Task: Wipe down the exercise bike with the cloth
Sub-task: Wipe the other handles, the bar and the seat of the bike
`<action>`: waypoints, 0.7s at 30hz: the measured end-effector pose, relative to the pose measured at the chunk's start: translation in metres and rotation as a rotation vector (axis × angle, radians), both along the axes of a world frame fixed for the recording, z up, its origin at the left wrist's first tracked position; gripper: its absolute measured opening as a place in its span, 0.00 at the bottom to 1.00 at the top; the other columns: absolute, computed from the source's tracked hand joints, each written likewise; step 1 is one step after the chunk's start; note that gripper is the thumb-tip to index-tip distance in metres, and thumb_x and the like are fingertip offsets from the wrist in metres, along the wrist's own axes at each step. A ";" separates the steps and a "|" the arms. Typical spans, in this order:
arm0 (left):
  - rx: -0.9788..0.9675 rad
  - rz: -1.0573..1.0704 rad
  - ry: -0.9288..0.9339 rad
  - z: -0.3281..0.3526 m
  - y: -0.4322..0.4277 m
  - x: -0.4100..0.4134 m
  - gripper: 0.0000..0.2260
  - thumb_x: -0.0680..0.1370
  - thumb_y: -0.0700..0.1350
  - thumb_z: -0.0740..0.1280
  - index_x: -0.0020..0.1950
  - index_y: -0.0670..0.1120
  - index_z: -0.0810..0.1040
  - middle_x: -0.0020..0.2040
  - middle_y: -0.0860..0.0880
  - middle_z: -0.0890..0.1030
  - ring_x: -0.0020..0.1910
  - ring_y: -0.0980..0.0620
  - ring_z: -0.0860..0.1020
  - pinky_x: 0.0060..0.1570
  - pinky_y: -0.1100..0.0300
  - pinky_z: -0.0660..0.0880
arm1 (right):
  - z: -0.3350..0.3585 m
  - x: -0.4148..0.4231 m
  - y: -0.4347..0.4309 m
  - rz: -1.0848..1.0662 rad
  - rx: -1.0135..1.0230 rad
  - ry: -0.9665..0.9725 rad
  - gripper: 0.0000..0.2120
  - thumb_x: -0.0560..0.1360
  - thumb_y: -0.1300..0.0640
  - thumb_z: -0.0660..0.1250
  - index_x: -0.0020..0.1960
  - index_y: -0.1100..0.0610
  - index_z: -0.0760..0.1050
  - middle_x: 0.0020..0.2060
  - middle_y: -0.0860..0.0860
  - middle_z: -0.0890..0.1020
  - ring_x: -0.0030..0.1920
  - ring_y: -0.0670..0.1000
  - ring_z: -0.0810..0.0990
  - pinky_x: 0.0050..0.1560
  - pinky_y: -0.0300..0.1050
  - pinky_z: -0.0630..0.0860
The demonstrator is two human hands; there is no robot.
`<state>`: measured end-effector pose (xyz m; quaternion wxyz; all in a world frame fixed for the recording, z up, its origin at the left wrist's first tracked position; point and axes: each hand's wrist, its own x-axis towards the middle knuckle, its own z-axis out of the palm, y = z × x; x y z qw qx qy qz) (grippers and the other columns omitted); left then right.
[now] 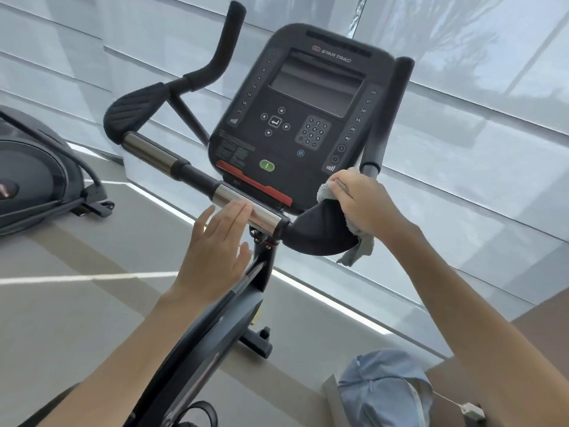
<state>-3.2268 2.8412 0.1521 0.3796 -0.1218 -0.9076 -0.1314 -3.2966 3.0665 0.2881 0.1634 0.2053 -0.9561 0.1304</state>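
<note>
Left hand [215,251] is spread flat, fingers straight and a little apart, holding nothing; its fingertips lie at the near chrome sleeve [261,218] of the handlebar, though whether they press on it I cannot tell. Right hand [363,201] is curled round a pale grey cloth [358,251] and holds it down on the black padded rest [317,232] at the right end of the handlebar; one corner of the cloth hangs below the pad, and a fold shows above the knuckles.

At the far left another machine [30,180] sits on the floor [77,303], a dark cable [87,172] looping at its side. Right of it stands the exercise bike [209,331], its dark frame rising from the near edge to the handlebar; the left padded rest [138,112] and a bent black grip [228,35] reach up on the far side. In the middle the console [295,127] tilts toward the camera, its screen [317,87] dark; a green button [266,165] and a red strip [255,184] sit along its lower edge. Just right of the console a straight black grip [397,103] stands upright, above the right hand. Near right, low down, lies a light blue cap [385,389]; pale blinds [477,134] fill the far side.
</note>
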 end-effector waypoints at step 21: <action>-0.041 0.025 -0.049 -0.005 -0.069 -0.022 0.25 0.78 0.47 0.55 0.73 0.40 0.65 0.71 0.41 0.70 0.71 0.44 0.67 0.72 0.47 0.57 | -0.012 0.028 -0.075 0.018 0.393 -0.103 0.16 0.82 0.50 0.50 0.50 0.55 0.75 0.40 0.52 0.81 0.43 0.58 0.78 0.46 0.51 0.74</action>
